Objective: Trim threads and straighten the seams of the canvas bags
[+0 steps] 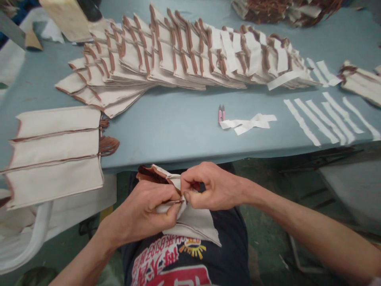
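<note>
A cream fabric piece with brown edging (199,222) lies over my lap, against a dark printed shirt. My left hand (151,206) pinches its brown-trimmed edge between thumb and fingers. Close beside it on the right, my right hand (211,186) is closed in a pinch at the same spot, with thumb and forefinger on a bit of white material at the edge. The fingertips of both hands nearly touch. What exactly lies between the right fingertips is too small to tell.
On the blue table (166,135) are a long row of overlapping cream pieces (166,55), pink snips (221,114), crossed white strips (253,122) and several more strips (330,119). Another cream stack (56,155) lies at the left edge, above a white curved tube (38,234).
</note>
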The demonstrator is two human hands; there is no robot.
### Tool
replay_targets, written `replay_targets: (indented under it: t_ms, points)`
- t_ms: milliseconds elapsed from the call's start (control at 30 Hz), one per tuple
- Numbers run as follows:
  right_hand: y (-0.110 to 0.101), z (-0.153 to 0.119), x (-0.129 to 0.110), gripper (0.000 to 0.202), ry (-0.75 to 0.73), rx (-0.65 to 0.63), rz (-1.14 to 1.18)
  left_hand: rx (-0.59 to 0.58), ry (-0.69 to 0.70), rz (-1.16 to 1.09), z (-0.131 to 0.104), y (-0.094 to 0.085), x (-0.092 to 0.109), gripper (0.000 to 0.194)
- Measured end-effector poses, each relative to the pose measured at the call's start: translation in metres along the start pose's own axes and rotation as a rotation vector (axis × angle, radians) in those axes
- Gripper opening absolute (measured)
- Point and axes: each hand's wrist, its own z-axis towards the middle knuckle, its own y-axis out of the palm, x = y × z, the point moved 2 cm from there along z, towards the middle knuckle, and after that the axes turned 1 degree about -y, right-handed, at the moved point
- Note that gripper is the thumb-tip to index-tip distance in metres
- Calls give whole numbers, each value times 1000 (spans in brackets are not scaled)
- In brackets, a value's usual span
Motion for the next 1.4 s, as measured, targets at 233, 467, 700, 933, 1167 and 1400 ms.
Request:
replay_targets:
  t_ms: [233,467,700,933,1167,1400]
  points:
    - [-1,-13,-25,16,-250,224,-436,46,-68,-56,-2,-3,13,20]
    - [-2,-16,-28,19,-438,259,-607,28,-76,-64,-2,-4,13,22]
    - [-3,-17,-40,28,-555,194,-732,-92,-153,-217,-7,-9,8,23]
    - [4,-13,-39,33,-539,231,-735,-167,-235,-382,-8,-7,3,22]
    - [18,-12,-23,11,-23,273,-125,-82,-181,-242,-8,-3,5,20]
    - [10,-9,-19,8,236,49,159,-157,-330,-435,-7,1,4,21]
